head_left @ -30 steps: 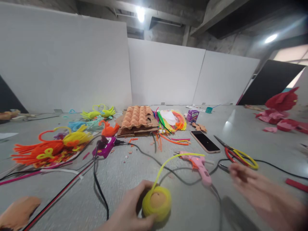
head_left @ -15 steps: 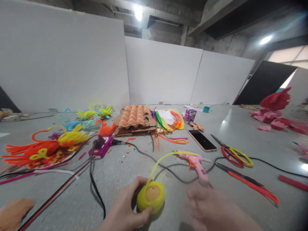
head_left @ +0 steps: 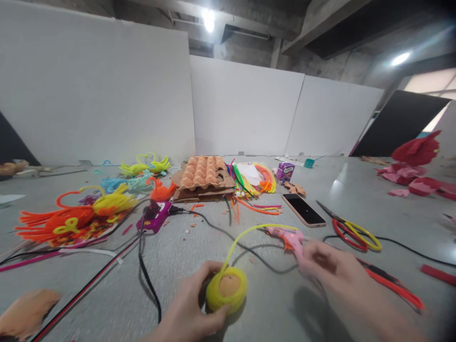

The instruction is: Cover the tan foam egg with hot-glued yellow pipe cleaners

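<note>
Between the thumb and fingers of my left hand (head_left: 197, 299) sits a piece of egg-carton cup wound round with yellow pipe cleaner (head_left: 227, 290). One loose end of the pipe cleaner arches up and to the right, passing over the tip of a pink hot glue gun (head_left: 290, 237). My right hand (head_left: 335, 270) has its fingers closed on the glue gun's handle, which is partly hidden by them. A small orange light glows on the gun, and its cord trails down past my wrist.
Scissors (head_left: 351, 230), pliers with red handles (head_left: 395, 287) and a phone (head_left: 304, 209) lie at the right. An egg carton (head_left: 203, 173) and pipe cleaners stand further back. Left are a purple power strip (head_left: 154, 218), cables and fuzzy orange and yellow figures (head_left: 73, 218).
My right hand has moved up and to the right and taken hold of the glue gun's handle. The left hand keeps its grip on the wound piece.
</note>
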Demonstrator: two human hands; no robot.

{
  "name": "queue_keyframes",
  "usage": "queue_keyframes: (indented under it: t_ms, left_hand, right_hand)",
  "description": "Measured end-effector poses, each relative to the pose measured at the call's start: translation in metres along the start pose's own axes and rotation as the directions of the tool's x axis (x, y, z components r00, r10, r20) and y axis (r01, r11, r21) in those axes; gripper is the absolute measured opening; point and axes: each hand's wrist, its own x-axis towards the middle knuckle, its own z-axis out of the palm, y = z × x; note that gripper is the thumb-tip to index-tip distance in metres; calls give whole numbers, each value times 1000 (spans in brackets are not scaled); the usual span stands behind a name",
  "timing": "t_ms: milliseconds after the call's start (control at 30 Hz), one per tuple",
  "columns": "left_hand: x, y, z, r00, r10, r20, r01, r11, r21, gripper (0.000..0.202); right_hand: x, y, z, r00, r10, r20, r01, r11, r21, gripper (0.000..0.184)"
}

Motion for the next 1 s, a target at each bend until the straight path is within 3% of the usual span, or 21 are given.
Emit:
queue_keyframes:
  t_ms: [67, 100, 267, 467, 633, 833, 1000]
  left_hand:
    - [-1, 1, 0, 1000, -12, -24, 12, 1000, 9, 40]
    - [-1, 2, 0, 999, -16, -35, 16, 1000, 19, 41]
    - [-3, 1, 0, 998, -23, -62, 25, 999, 39, 42]
    - [-3, 0, 0, 997, -25, -68, 28, 999, 40, 44]
    - [-3, 2, 0, 998, -24, -65, 27, 999, 44, 41]
    - [-2, 4, 0, 997, -32, -63, 33, 999, 10, 40]
    - [-2, 1, 0, 997, -49, -67, 51, 998, 42, 44]
  right_hand:
    - [15, 14, -12, 991, -61, -119, 14, 932, -362, 23]
    - [22, 21, -15, 986, -66, -152, -7, 899, -438, 23]
    - [40, 44, -11, 992, 25, -126, -96, 795, -599, 30]
    - [45, 46, 5, 994, 54, -91, -102, 715, -691, 27]
    - [49, 52, 5, 997, 42, -60, -71, 737, -672, 29]
    - [46, 68, -10, 975, 0, -222, -151, 735, -661, 20]
    - [36, 77, -42, 921, -44, -388, -228, 746, -626, 34]
